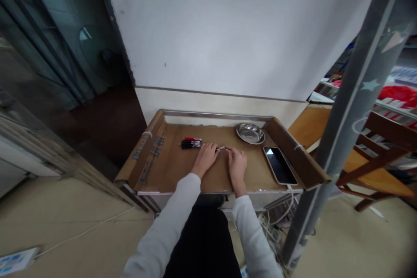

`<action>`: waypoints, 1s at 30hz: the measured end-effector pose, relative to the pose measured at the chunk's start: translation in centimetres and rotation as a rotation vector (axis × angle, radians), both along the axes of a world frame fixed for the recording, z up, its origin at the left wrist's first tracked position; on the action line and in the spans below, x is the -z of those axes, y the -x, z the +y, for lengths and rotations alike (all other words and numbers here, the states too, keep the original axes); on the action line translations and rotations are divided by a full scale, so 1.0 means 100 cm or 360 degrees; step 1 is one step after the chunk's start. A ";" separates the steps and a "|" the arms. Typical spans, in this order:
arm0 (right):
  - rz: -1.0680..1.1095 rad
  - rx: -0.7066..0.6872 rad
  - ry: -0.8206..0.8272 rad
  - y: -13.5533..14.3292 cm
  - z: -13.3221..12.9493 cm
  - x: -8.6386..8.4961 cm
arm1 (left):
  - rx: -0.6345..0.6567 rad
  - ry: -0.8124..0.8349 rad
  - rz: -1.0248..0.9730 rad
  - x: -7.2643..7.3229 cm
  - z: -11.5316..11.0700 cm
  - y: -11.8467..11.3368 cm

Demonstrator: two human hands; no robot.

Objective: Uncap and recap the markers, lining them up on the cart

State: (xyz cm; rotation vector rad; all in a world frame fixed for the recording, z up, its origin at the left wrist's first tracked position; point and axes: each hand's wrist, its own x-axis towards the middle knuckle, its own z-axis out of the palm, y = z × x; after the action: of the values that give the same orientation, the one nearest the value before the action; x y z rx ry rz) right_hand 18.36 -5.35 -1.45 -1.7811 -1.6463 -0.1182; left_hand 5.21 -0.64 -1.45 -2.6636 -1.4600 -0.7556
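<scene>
Over the middle of the cardboard surface point(176, 169), my left hand point(207, 155) and my right hand point(237, 160) face each other with fingertips pinched. Between them runs a thin pen point(223, 148), black and silver-white; each hand grips one end. Its exact parts are too small to make out. Just left of my left hand lies a small bunch of pens point(191, 143), several black and at least one red, side by side. My left fingers partly hide their right ends.
A round metal dish point(250, 133) stands at the back right. Nearer, a phone point(280, 165) lies with a white cable point(289, 200) running over the front edge. Raised cardboard sides point(295, 152) border the surface. A grey post point(342, 121) and wooden chair point(374, 160) stand right.
</scene>
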 end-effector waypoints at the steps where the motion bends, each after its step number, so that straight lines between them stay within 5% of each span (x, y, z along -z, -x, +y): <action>1: 0.0009 0.0009 -0.0003 0.000 -0.001 0.000 | -0.0015 -0.0002 -0.0038 0.000 -0.004 0.003; 13: -0.0023 -0.0002 -0.0009 0.002 -0.004 -0.003 | -0.0046 -0.0044 -0.0120 -0.006 -0.018 0.013; 21: 0.0099 -0.0805 0.0018 0.015 -0.004 -0.005 | -0.0133 -0.0088 -0.0285 -0.004 -0.026 0.025; 30: 0.0043 -0.0367 0.0114 0.010 0.005 0.012 | -0.0868 -0.0029 -0.0205 -0.001 -0.040 0.040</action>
State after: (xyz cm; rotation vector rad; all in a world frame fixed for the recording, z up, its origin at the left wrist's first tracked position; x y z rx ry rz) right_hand 17.33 -4.83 -2.64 -1.6232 -1.8427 0.0696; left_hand 1.18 -4.65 -1.31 -2.0628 -2.0586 -0.8804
